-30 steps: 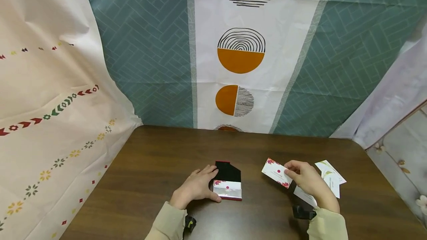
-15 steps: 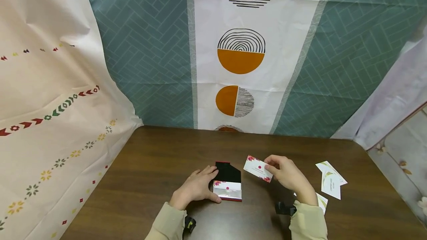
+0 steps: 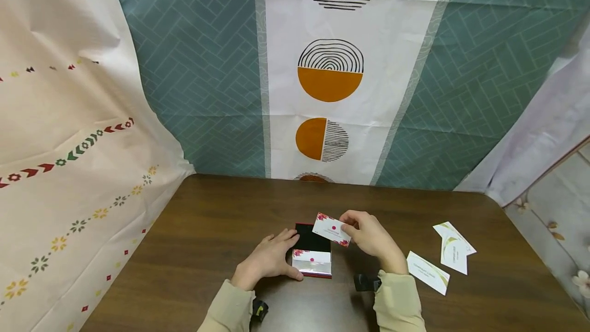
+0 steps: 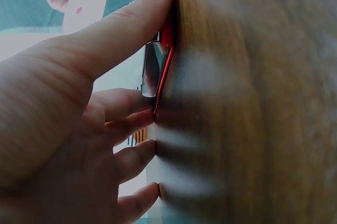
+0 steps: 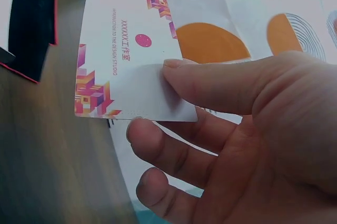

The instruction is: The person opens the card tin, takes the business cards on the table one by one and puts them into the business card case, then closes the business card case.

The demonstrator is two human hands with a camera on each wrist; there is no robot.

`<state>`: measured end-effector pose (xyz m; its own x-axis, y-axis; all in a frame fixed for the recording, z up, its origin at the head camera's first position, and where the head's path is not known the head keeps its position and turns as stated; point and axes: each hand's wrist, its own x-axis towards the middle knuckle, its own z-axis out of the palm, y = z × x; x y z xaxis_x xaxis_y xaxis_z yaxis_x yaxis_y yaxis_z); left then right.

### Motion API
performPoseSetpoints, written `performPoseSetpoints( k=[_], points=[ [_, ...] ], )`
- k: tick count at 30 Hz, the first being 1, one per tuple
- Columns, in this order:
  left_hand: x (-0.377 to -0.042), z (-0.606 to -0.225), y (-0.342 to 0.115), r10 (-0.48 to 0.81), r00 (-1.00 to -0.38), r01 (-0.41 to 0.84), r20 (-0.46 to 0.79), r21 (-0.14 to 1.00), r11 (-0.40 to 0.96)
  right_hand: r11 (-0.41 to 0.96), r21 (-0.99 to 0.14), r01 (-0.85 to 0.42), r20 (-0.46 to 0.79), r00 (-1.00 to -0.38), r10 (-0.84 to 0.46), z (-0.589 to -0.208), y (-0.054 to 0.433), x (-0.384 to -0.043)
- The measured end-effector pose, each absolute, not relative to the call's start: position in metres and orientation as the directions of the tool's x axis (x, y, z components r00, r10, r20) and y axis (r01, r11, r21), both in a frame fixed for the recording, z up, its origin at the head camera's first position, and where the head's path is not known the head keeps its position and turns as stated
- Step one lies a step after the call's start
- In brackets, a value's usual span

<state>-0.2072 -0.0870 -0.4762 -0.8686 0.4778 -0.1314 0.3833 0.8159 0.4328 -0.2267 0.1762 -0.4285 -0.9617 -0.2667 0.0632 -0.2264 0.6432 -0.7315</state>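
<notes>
My right hand [image 3: 370,233] pinches a white business card [image 3: 328,229] by one end, between thumb and fingers. Pink and orange patterns mark two of its corners, with a pink dot in the middle. The card hangs tilted over the upper part of an unfolded card case [image 3: 304,236], black inside with red edges. A similar printed card [image 3: 318,256] sits in the case's lower pocket. On the case's left side lies my left hand [image 3: 269,256], fingers spread. In the left wrist view its thumb [image 4: 150,3] touches the case's edge, while other fingertips meet the table.
Right of my right forearm a white card [image 3: 428,272] with a green-gold curve lies on the brown wooden table [image 3: 221,219]. Farther right, two more such cards [image 3: 454,255] overlap. Patterned cloths hang behind the table [image 3: 221,91] and along its left side [image 3: 92,183].
My right hand has carried the business card leftward, from near the loose cards to above the case. The loose card beneath that arm now shows fully. My left hand stays on the case.
</notes>
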Motion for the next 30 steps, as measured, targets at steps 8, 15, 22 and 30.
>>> performPoseSetpoints(
  k=[8,15,22,30],
  points=[
    [-0.207,-0.475,-0.087,0.477,-0.868,0.381,-0.137,0.434,0.817,0.669,-0.708,-0.226,0.055,-0.962,-0.267,-0.432,0.164,-0.224],
    [-0.207,-0.476,-0.087,0.477,-0.868,0.384,-0.138,0.423,0.821,0.694,-0.667,-0.271,0.075,-0.951,-0.3,-0.436,0.152,-0.225],
    [-0.208,-0.474,-0.087,0.472,-0.871,0.382,-0.133,0.421,0.823,0.698,-0.656,-0.288,0.073,-0.944,-0.321,-0.438,0.143,-0.227],
    [-0.207,-0.476,-0.088,0.47,-0.873,0.38,-0.131,0.422,0.823,0.694,-0.658,-0.292,0.068,-0.941,-0.332,-0.443,0.14,-0.228]
  ],
)
